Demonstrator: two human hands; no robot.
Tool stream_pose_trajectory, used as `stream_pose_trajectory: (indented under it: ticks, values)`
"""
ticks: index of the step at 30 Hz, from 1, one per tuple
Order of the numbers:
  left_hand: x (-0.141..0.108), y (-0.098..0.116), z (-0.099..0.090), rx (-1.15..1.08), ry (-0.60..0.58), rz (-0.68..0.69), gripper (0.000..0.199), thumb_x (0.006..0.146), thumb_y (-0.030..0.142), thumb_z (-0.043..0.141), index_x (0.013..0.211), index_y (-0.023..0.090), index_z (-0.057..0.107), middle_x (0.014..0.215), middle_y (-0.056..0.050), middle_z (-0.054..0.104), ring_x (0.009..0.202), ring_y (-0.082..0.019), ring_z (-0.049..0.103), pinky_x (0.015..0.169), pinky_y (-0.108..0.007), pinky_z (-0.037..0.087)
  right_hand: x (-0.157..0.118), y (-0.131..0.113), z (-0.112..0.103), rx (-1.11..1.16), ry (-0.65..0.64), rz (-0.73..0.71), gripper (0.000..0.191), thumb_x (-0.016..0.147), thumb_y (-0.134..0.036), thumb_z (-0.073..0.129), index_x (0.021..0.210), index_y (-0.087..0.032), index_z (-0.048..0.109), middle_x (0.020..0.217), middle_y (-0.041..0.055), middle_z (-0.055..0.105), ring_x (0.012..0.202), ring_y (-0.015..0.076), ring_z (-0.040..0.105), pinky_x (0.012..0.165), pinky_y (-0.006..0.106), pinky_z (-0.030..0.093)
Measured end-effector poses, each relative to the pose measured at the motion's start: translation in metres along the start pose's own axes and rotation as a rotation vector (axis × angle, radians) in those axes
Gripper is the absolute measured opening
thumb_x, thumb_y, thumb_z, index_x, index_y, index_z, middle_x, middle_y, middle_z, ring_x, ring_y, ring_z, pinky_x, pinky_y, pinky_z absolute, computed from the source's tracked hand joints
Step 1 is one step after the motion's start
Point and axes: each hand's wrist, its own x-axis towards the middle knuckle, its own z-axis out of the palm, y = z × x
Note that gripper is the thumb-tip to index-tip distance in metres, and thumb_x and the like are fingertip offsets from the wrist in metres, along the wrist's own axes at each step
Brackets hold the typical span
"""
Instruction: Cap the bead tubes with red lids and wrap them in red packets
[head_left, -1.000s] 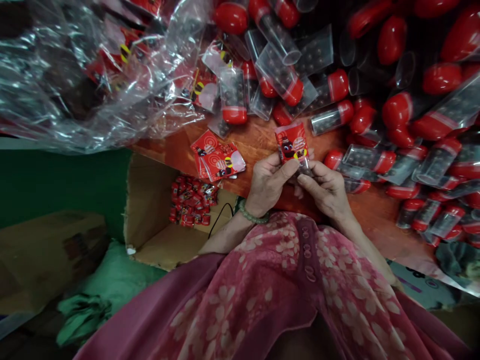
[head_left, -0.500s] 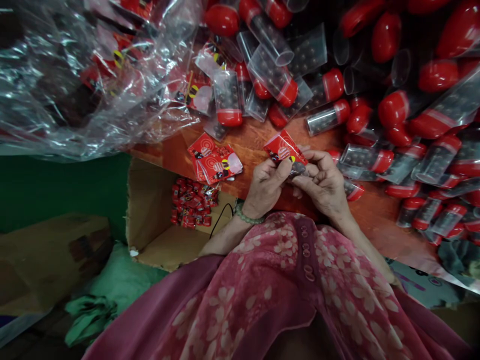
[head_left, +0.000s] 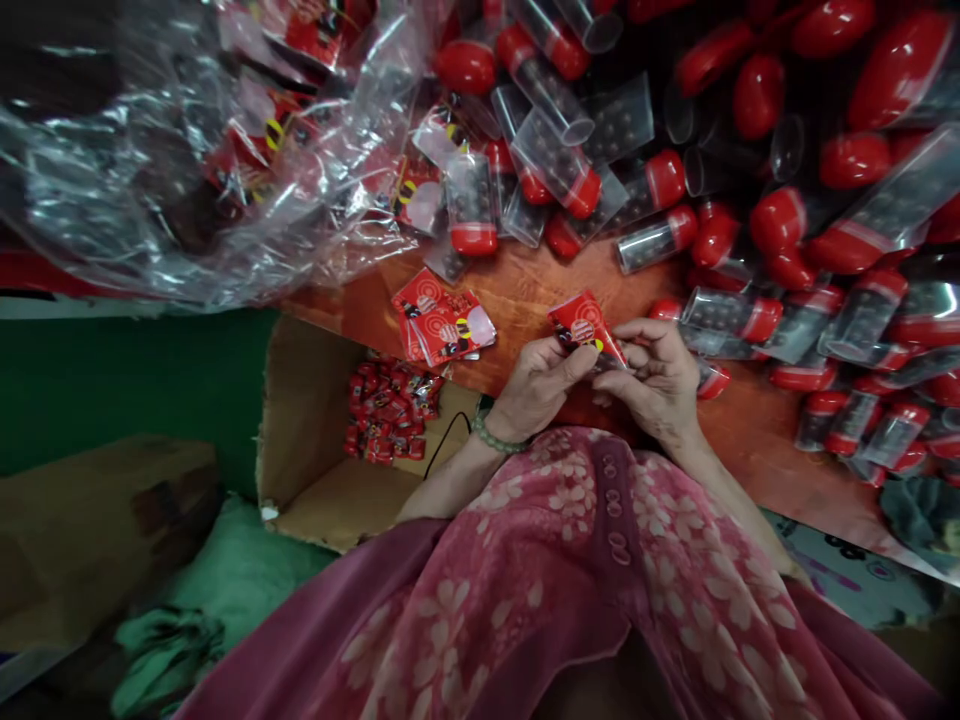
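A small red printed packet is held over the front of the table, slanting up to the left. My left hand is closed on its lower left side, thumb lying across the front. At its lower right edge, my right hand pinches the packet with bent fingers; those fingers partly hide that end. Left of the hands lies a short stack of flat red printed packets on the tabletop.
Clear tubes with red caps, holding dark pellets, are heaped at the back and right. Crinkled clear plastic covers printed packets at back left. An open cardboard box below the table edge holds small filled red packets.
Both hands have moved slightly down with the packet. The dark contents seen at its lower end are now mostly covered, and the packet looks more folded. The whole view has shifted slightly.
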Motion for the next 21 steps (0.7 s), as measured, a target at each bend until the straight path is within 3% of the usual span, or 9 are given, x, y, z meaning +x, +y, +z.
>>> stream_pose_trajectory:
  ticks: [3,7,11,13,17,21]
  values:
    - [-0.004,-0.008,-0.004,0.059,-0.004,0.031,0.049,0.074,0.062,0.084,0.083,0.014,0.076,0.078,-0.003,0.074,0.07,-0.013,0.065,0.072,-0.027,0.054,-0.006,0.006,0.0,-0.049,0.051,-0.066,0.047,0.069,-0.039,0.095,0.101,-0.029,0.062,0.073,-0.0092,0.072,0.05,0.0098,0.064,0.05,0.022,0.055]
    - [-0.012,-0.018,-0.007,0.122,-0.045,0.082,0.047,0.083,0.061,0.076,0.092,0.015,0.077,0.078,-0.002,0.072,0.068,-0.011,0.061,0.069,-0.025,0.051,-0.012,0.015,0.002,-0.104,0.147,-0.178,0.046,0.065,-0.049,0.095,0.095,-0.027,0.067,0.093,-0.003,0.077,0.057,0.0122,0.068,0.052,0.027,0.059]
    - [-0.02,-0.02,-0.006,0.19,-0.047,0.101,0.05,0.082,0.064,0.076,0.081,0.014,0.074,0.073,-0.001,0.068,0.065,-0.01,0.057,0.066,-0.024,0.048,-0.016,0.015,0.009,-0.087,0.15,-0.319,0.036,0.073,-0.049,0.091,0.09,-0.028,0.067,0.091,-0.0044,0.078,0.044,0.009,0.061,0.038,0.023,0.05]
    - [-0.024,-0.02,-0.007,0.212,-0.041,0.111,0.05,0.082,0.064,0.076,0.08,0.014,0.074,0.072,-0.002,0.068,0.064,-0.01,0.057,0.064,-0.024,0.047,-0.019,0.014,0.014,-0.087,0.165,-0.362,0.034,0.074,-0.048,0.091,0.087,-0.028,0.067,0.089,-0.0044,0.079,0.045,0.0101,0.064,0.039,0.022,0.051]
    - [-0.033,-0.015,-0.01,0.21,-0.04,0.159,0.046,0.083,0.061,0.076,0.088,0.015,0.078,0.08,-0.004,0.074,0.068,-0.012,0.061,0.067,-0.025,0.049,-0.024,0.012,0.02,-0.139,0.136,-0.298,0.036,0.071,-0.05,0.092,0.087,-0.027,0.068,0.091,-0.0007,0.082,0.062,0.0156,0.075,0.052,0.026,0.061]
    - [-0.052,-0.003,-0.023,0.254,0.022,0.204,0.042,0.085,0.056,0.076,0.094,0.015,0.081,0.089,-0.007,0.079,0.079,-0.016,0.069,0.08,-0.028,0.055,-0.026,0.01,0.022,-0.128,-0.035,-0.191,0.043,0.068,-0.045,0.095,0.097,-0.026,0.071,0.098,0.0023,0.083,0.068,0.016,0.076,0.061,0.028,0.063]
